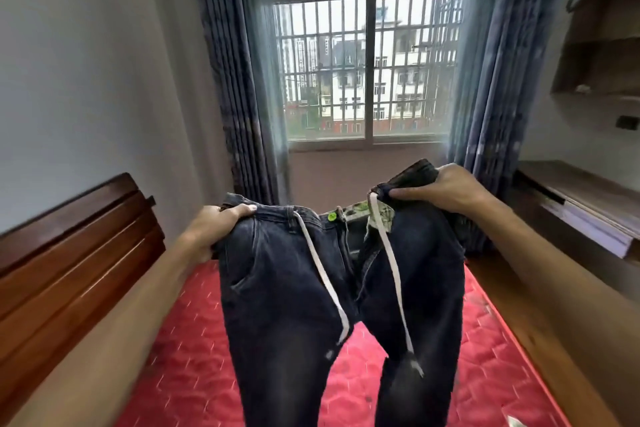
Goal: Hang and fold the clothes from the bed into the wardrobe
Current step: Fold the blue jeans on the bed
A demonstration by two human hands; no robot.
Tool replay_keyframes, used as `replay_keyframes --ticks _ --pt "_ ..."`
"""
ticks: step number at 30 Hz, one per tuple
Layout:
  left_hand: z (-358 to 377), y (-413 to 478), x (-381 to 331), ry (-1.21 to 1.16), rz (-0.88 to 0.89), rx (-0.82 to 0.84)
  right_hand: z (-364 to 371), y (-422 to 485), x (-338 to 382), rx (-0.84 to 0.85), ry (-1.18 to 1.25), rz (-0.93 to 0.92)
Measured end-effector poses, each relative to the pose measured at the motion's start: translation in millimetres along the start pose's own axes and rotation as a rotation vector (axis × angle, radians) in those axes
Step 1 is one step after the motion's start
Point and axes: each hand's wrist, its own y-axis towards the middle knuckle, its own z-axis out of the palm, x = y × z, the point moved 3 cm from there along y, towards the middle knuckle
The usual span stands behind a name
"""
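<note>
A pair of dark blue jeans with a white drawstring and a green button hangs in the air above the red mattress. My left hand grips the waistband at its left end. My right hand grips the waistband's right end, held a little higher. The fly is open and both legs hang down past the bottom of the view.
A dark wooden headboard runs along the left. A barred window with blue curtains stands ahead. A wooden desk and wall shelves are on the right, with wooden floor beside the bed.
</note>
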Motion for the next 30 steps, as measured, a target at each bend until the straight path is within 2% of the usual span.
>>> replay_keyframes --ticks 4,6,9,11,18,22,27,30 --pt "7 -8 1 -0.062 0.005 0.131 10 -3 -18 -0.001 0.130 0.028" --pt "10 -7 1 -0.048 -0.005 0.114 21 -3 -35 -0.044 0.262 0.140" --pt "21 -7 9 0.070 -0.016 0.119 38 -8 -52 -0.080 -0.150 0.249" --pt "35 -8 15 0.152 -0.010 0.125 44 -11 -44 -0.083 -0.229 0.207" --pt "63 -8 24 0.123 -0.079 0.100 41 -13 -39 0.073 -0.223 0.177" --pt "94 -33 8 0.108 -0.031 0.090 59 -24 -28 -0.062 -0.114 0.091" --pt "136 -67 -14 0.126 0.084 0.206 76 -41 6 -0.228 0.030 -0.117" --pt "147 -82 -27 0.083 0.153 0.193 73 -55 24 -0.276 0.201 -0.211"
